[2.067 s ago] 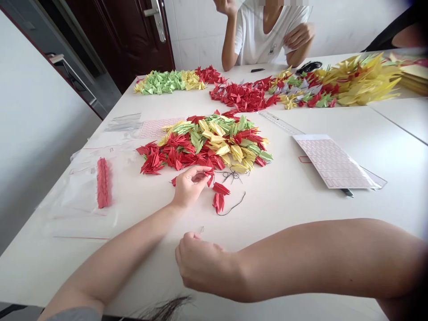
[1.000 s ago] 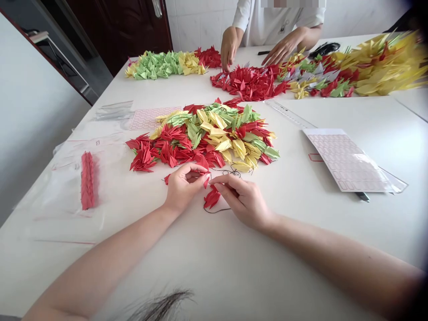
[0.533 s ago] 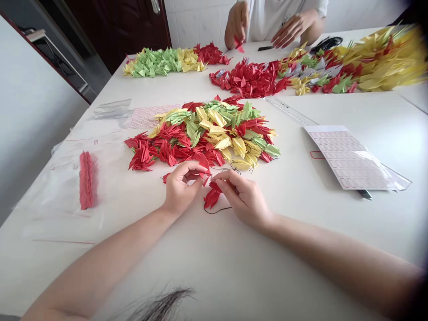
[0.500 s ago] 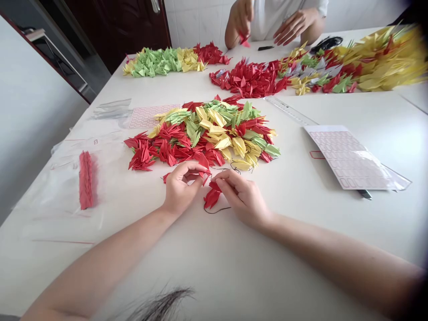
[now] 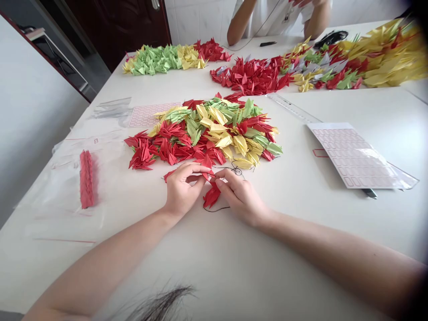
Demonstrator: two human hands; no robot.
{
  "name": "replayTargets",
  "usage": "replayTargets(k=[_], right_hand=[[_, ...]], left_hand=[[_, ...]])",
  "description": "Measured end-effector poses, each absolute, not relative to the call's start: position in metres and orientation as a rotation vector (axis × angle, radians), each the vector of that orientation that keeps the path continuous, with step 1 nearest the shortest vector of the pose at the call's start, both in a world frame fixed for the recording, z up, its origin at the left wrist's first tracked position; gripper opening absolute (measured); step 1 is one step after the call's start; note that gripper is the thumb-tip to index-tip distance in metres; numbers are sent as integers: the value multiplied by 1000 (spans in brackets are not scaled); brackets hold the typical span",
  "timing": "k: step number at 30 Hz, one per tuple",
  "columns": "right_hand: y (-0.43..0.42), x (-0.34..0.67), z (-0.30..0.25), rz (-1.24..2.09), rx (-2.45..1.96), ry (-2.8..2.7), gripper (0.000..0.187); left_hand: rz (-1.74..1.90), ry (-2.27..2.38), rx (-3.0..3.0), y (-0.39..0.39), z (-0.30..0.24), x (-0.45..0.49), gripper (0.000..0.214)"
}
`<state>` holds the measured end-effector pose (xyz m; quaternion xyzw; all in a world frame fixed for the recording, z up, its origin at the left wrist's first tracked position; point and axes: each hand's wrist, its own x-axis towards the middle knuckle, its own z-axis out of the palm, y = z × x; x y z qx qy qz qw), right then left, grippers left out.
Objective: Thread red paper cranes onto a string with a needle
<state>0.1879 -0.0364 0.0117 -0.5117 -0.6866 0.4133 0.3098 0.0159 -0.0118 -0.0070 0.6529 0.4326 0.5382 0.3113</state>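
Observation:
My left hand point(image 5: 183, 187) is closed, pinching a red folded paper crane point(image 5: 206, 161) between thumb and fingertips. Close beside it, the thumb and forefinger of my right hand point(image 5: 242, 196) are pressed together on black thread point(image 5: 217, 209); whether a needle is there is too small to see. Just below the fingertips, more red paper cranes point(image 5: 211, 195) lie bunched on the table with the thread curving around them. Beyond both hands spreads a pile of red, yellow and green paper cranes point(image 5: 217, 129), with loose thread along its near edge.
A plastic bag point(image 5: 63, 178) with a red paper bundle point(image 5: 87, 178) lies at left. To the right are a printed sheet point(image 5: 351, 154) and a clear ruler point(image 5: 294, 108). More crane piles point(image 5: 254, 76) line the far side, where another person point(image 5: 267, 22) sits.
My fingertips have come closer together, and the red crane in my left hand has tilted slightly. Across the table, the other person's hands have risen, drawing out a long thread.

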Motion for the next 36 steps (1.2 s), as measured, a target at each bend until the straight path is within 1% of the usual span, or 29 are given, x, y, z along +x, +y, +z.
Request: replayTargets(k=[6,14,20,31,36], right_hand=[[-36,189,12,1089,-1355,-1793,21],[-36,187,11,1070,-1363,-1766,21],[-35,187,11,1124,-1360,-1728,21],[-32,189,8,1125,-1332,-1721,31],[-31,189,9,1123,-1288,-1708,42]], left_hand=[[1450,1211,1749,-12,-7,15,19],[1481,1184,1853,-12,-11,14,22],[1485,1154,1886,-13,-13,14,21],[1446,1171,1793,-12,-8,14,20],[1447,1172,1787,-12,-8,15,18]])
